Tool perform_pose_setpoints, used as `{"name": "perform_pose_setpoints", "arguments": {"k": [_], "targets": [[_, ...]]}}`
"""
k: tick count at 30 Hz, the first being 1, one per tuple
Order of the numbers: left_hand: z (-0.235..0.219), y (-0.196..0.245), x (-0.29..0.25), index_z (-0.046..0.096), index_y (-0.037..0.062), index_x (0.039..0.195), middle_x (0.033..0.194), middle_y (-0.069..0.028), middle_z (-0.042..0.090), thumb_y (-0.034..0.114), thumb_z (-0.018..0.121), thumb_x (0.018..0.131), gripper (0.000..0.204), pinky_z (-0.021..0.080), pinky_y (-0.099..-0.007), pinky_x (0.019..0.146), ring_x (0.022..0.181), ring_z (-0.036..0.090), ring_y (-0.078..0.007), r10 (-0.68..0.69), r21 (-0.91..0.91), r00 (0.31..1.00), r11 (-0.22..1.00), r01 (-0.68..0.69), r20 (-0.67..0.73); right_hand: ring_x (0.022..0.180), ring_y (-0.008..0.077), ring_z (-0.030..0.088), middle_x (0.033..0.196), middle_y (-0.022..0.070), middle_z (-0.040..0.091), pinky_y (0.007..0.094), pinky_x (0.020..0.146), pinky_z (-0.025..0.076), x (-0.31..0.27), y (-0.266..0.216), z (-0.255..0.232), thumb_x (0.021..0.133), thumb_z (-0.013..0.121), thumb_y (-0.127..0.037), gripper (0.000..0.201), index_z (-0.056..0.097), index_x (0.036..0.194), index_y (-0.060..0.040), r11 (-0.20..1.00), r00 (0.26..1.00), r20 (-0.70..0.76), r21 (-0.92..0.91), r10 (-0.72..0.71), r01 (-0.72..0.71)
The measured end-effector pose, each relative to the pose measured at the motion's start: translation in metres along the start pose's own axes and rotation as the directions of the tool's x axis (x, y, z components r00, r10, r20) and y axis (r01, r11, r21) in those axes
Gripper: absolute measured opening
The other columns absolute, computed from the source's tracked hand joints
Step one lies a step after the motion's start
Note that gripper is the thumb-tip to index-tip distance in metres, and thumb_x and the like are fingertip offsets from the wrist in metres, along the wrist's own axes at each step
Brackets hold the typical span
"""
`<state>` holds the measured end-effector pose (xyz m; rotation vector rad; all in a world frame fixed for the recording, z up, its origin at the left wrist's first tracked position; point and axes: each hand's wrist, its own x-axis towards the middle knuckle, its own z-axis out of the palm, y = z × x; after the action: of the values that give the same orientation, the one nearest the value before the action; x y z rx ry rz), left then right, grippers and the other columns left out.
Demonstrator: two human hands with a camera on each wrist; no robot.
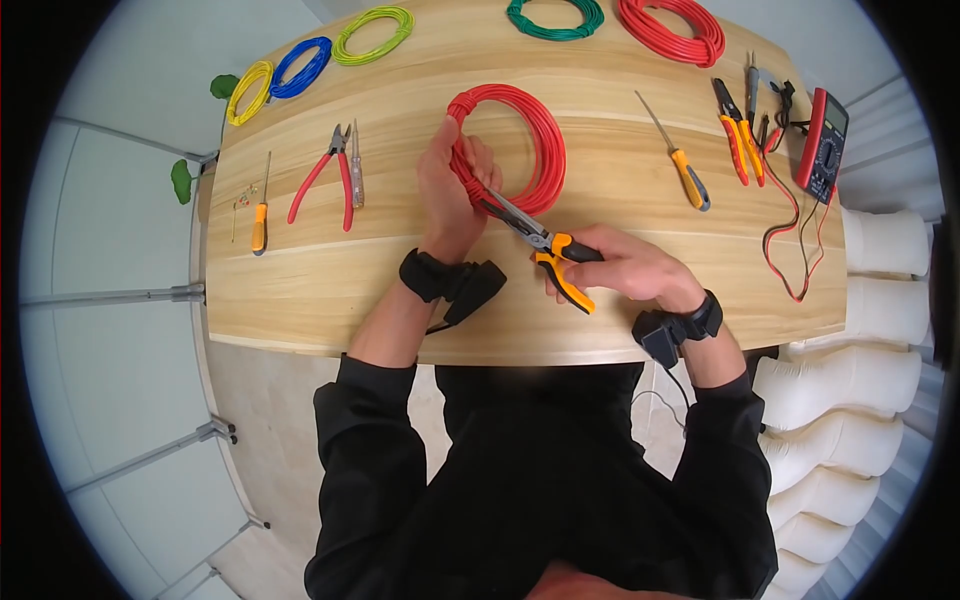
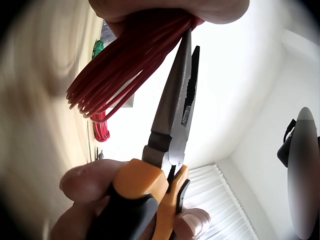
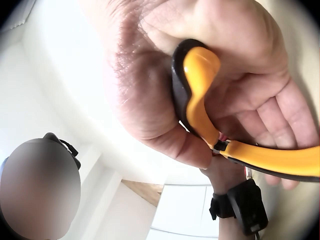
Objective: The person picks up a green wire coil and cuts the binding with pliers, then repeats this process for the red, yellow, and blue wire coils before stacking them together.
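Note:
My left hand [image 1: 448,200] grips a coil of red wire [image 1: 547,150] by its left side, above the wooden table. In my right hand [image 1: 640,268] is a pair of long-nose pliers [image 1: 538,236] with orange and black handles. The nose of the pliers points up and left to the lower left of the coil, close to the left fingers. In the left wrist view the plier tips [image 2: 189,42] stand slightly apart, right at the red strands [image 2: 135,55]. The right wrist view shows the orange handles [image 3: 202,95] spread apart at the palm.
Left on the table [image 1: 400,330] lie red-handled cutters [image 1: 345,185], a tester screwdriver [image 1: 357,170] and an orange screwdriver [image 1: 260,225]. On the right are another screwdriver [image 1: 688,180], wire strippers [image 1: 740,140] and a red multimeter [image 1: 824,145] with leads. Several wire coils line the far edge.

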<state>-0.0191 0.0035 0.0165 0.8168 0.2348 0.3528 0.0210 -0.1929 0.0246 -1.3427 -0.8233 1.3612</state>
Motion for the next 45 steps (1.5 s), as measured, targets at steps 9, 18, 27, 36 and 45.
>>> {"name": "perform_pose_setpoints", "arguments": {"k": [9, 18, 27, 36, 45], "targets": [[0.000, 0.003, 0.003, 0.035, 0.0107, 0.061, 0.049, -0.0005, 0.032, 0.034, 0.037, 0.092, 0.038, 0.029, -0.0254, 0.041, 0.044, 0.032, -0.0117, 0.038, 0.074, 0.995, 0.997, -0.031, -0.097, 0.073, 0.0138, 0.052, 0.078, 0.0051, 0.058, 0.0263, 0.068, 0.042, -0.007, -0.011, -0.004, 0.078, 0.047, -0.008, 0.018, 0.054, 0.092, 0.0010, 0.954, 1.000, -0.007, -0.300, 0.026, -0.027], [-0.006, 0.006, 0.006, 0.037, 0.0104, 0.060, 0.048, -0.0009, 0.033, 0.033, 0.038, 0.092, 0.039, 0.032, -0.0261, 0.041, 0.043, 0.034, -0.0121, 0.093, 0.131, 0.994, 0.988, -0.084, -0.060, 0.073, 0.0132, 0.053, 0.079, 0.0052, 0.059, 0.0259, 0.065, 0.041, -0.010, -0.011, -0.001, 0.080, 0.051, -0.011, 0.018, 0.053, 0.094, 0.0000, 0.994, 0.988, -0.140, -0.093, -0.073, 0.060], [-0.006, 0.004, 0.005, 0.038, 0.0092, 0.057, 0.048, -0.0012, 0.035, 0.031, 0.040, 0.092, 0.041, 0.033, -0.0262, 0.041, 0.042, 0.035, -0.0122, 0.109, 0.158, 0.994, 0.981, -0.109, 0.011, 0.081, 0.0146, 0.054, 0.087, 0.0071, 0.058, 0.0277, 0.073, 0.044, -0.004, -0.004, -0.007, 0.084, 0.049, -0.006, 0.021, 0.049, 0.103, 0.0014, 0.984, 0.960, -0.235, 0.058, -0.149, 0.167], [-0.008, 0.006, 0.007, 0.041, 0.0076, 0.054, 0.049, -0.0021, 0.037, 0.031, 0.038, 0.093, 0.045, 0.034, -0.0265, 0.043, 0.042, 0.037, -0.0126, 0.100, 0.253, 0.992, 0.961, -0.115, 0.072, 0.080, 0.0141, 0.053, 0.087, 0.0070, 0.058, 0.0277, 0.072, 0.044, 0.001, 0.000, -0.007, 0.085, 0.046, -0.004, 0.021, 0.048, 0.105, 0.0016, 0.974, 0.917, -0.347, 0.039, -0.195, 0.222], [-0.015, 0.004, 0.011, 0.042, 0.0058, 0.055, 0.048, -0.0020, 0.038, 0.029, 0.040, 0.092, 0.044, 0.035, -0.0253, 0.043, 0.042, 0.040, -0.0119, 0.134, 0.301, 0.982, 0.939, -0.168, 0.131, 0.074, 0.0101, 0.049, 0.081, 0.0043, 0.057, 0.0246, 0.067, 0.041, 0.002, 0.002, -0.006, 0.082, 0.047, -0.003, 0.019, 0.049, 0.100, -0.0001, 0.968, 0.880, -0.405, -0.063, -0.249, 0.245]]}}
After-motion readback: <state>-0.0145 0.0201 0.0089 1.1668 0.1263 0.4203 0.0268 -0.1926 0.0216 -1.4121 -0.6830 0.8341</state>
